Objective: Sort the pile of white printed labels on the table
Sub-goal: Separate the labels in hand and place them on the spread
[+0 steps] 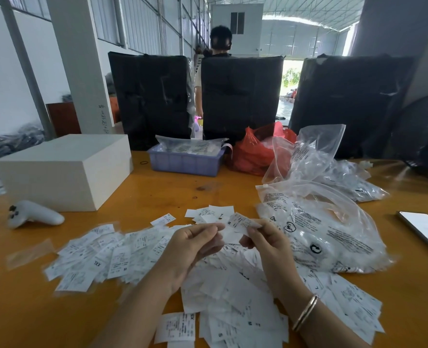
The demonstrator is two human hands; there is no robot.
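Orange-brown wooden table point(157, 197) fills the near field. Far edge: three upright black wrapped bundles point(240, 96) side by side, a person standing behind the middle one. White rectangular box point(65, 169) at far left of table. Clear printed plastic bags point(333, 229), heaped at right, reach from mid-table to the far edge; red plastic bag point(253, 154) just beyond them. Pile of white printed labels point(122, 257) spread loosely across the near centre, running from left of the hands, under both forearms, to the near right; size marks XXL, M, L, S legible on some. Small separate group of labels point(213, 213) just beyond the hands. Lavender plastic tray point(185, 163) at far centre, holding bagged printed pieces. White handheld controller point(34, 214) at left, in front of the box. Phone point(423, 229), screen up, at right edge. Left hand point(190, 247) raised above the pile, fingers curled, fingertips touching an edge of label paper; a firm grip cannot be confirmed. Right hand point(265, 239) beside it, thumb and fingers pinching a single label point(243, 222) marked M, held above the pile; gold bangle point(305, 312) on that wrist.
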